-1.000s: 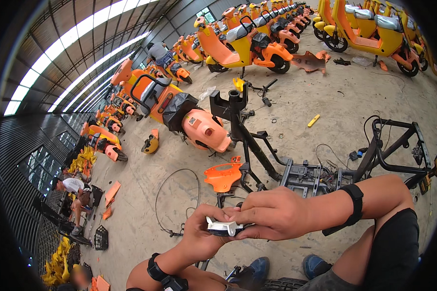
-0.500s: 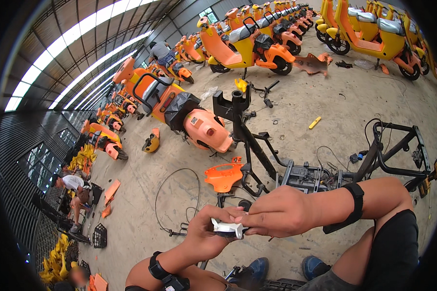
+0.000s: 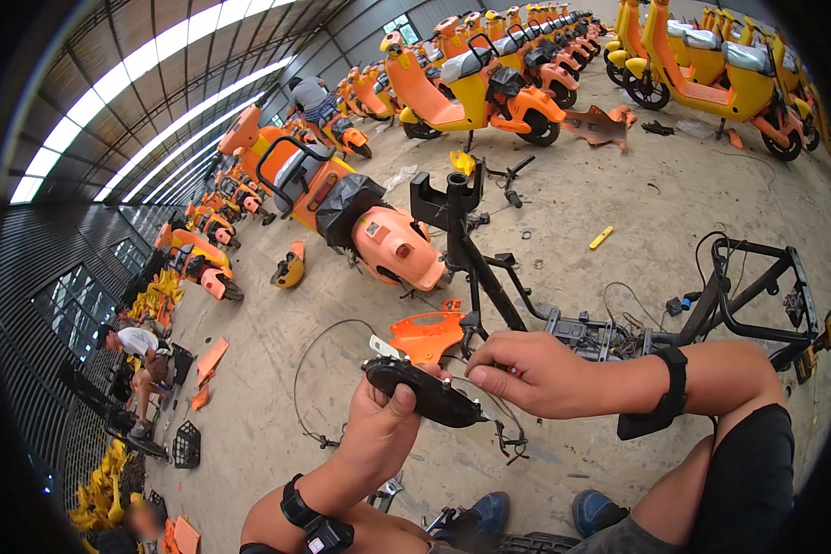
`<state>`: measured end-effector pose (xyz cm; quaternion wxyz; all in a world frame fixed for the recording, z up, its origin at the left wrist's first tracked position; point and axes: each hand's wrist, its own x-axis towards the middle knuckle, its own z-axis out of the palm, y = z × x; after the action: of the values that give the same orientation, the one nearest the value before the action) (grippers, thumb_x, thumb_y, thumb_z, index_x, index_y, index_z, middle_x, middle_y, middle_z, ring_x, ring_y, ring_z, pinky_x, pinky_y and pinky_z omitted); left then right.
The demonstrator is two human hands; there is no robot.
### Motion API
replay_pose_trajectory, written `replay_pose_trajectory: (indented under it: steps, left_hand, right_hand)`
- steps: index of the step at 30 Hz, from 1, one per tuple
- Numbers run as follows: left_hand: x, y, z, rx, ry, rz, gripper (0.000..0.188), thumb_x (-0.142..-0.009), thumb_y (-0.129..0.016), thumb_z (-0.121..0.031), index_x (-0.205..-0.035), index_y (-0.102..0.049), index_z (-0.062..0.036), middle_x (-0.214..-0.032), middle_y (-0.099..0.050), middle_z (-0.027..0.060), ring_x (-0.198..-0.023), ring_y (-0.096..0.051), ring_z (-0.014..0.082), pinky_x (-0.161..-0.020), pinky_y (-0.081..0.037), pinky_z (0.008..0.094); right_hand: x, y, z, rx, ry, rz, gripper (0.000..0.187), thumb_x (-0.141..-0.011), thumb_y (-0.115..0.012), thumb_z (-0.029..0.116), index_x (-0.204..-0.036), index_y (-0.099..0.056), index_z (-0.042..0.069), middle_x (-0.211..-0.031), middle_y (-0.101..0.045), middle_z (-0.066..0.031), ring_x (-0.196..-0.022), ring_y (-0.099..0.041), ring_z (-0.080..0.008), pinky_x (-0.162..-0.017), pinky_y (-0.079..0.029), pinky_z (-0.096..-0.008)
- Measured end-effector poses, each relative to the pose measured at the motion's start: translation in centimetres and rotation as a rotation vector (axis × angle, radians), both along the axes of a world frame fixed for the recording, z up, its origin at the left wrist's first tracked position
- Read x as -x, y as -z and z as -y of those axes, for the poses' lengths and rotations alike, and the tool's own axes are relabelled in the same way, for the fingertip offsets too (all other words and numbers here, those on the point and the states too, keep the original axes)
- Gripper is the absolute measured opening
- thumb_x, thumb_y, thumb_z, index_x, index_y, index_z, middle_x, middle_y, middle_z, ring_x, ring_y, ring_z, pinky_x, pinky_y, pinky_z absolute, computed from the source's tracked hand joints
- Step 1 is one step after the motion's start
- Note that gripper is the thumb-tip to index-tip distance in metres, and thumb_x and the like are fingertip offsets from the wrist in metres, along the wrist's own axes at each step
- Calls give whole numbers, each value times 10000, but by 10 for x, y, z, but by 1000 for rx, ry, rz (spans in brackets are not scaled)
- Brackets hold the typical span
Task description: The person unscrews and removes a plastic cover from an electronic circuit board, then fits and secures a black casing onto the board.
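My left hand (image 3: 379,427) grips a flat, black oval part (image 3: 425,390) by its near end, the thumb pressed on its face. A white tab (image 3: 383,347) sticks out beyond the part's upper left end, and small light bits show along its edge. To the right, my right hand (image 3: 547,371) is closed, with thumb and fingertips together, just apart from the black part. A tiny reddish bit shows at its fingers; what it is I cannot make out. Behind my hands stands a bare black scooter frame (image 3: 489,277). An orange plastic panel (image 3: 427,337) lies on the floor beyond the black part.
An orange-and-yellow scooter (image 3: 379,235) stands ahead on the left, near a yellow helmet (image 3: 288,270). A thin black cable (image 3: 297,392) loops on the concrete. A yellow tool (image 3: 601,237) lies farther right. Parked scooters line the back; a seated person (image 3: 141,355) is at far left.
The black part has been turned so its dark oval face shows, and the white side is mostly hidden. My right hand has drawn off it to the upper right.
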<state>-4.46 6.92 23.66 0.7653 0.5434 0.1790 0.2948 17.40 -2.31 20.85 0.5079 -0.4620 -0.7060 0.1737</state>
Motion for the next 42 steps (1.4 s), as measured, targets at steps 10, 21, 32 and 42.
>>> replay_pose_trajectory:
  steps: [10, 21, 32, 42]
  left_hand:
    - [0, -2, 5, -66, 161, 72, 411, -860, -740, -248, -1172, -487, -158, -1154, -646, 51, -1150, -550, 199, -1015, -392, 403]
    - [-6, -2, 6, -26, 77, 52, 433, -871, -720, -292, -1196, -549, -64, -1147, -645, 49, -1091, -585, 187, -1000, -419, 385]
    - [-6, -5, 2, 88, -144, 50, 458, -873, -702, -356, -1179, -548, -53, -1095, -629, 57, -1062, -593, 232, -997, -438, 409]
    - [-4, 1, -4, 189, -47, 76, 365, -915, -669, -269, -1180, -543, -51, -1124, -630, 26, -1066, -576, 151, -1006, -417, 364]
  right_hand:
    - [14, -4, 5, -216, -8, 121, 189, -896, -680, 213, -995, -648, 55, -791, -587, -75, -662, -607, -254, -569, -492, -344]
    - [17, -6, 3, -136, -6, -17, 263, -964, -581, 269, -908, -631, 17, -730, -569, -107, -661, -587, -290, -611, -473, -380]
    - [-1, 2, -3, 185, -172, 79, 314, -955, -588, 329, -954, -661, 23, -815, -609, -124, -757, -623, -282, -675, -478, -388]
    - [4, 9, -1, 90, -141, 113, 265, -956, -578, 280, -948, -660, 29, -779, -589, -136, -753, -609, -316, -670, -476, -399]
